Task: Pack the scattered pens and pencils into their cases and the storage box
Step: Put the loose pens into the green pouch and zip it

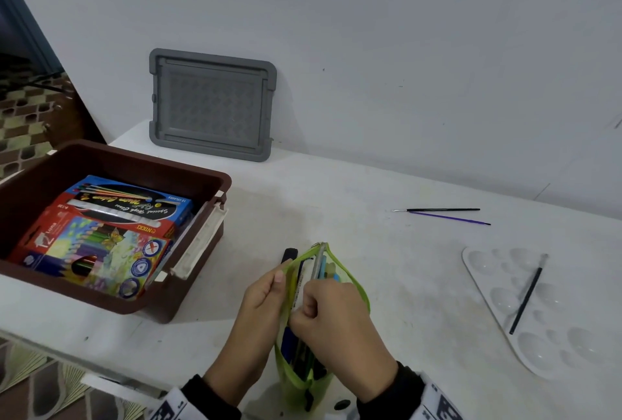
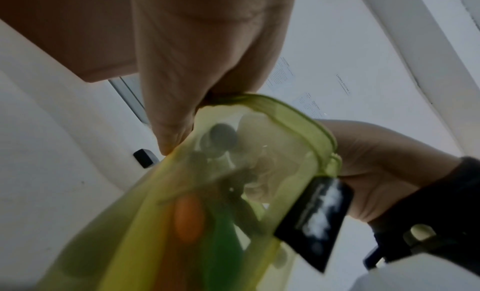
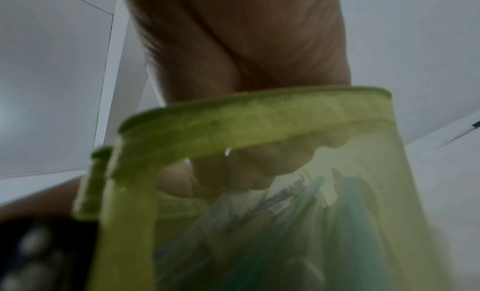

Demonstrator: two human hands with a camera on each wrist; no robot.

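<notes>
Our left hand (image 1: 261, 298) pinching the green mesh pencil case (image 1: 360, 288) rim, our right hand (image 1: 331, 315) gripping pens (image 1: 319, 264) inside, brown storage box (image 1: 161, 163) nearby.

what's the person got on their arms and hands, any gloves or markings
No gloves: the left hand and right hand are bare. Each wrist has a black cuff, then a white band printed with black square markers. On the right wrist, the left wrist view shows a white housing with a round knob.
</notes>
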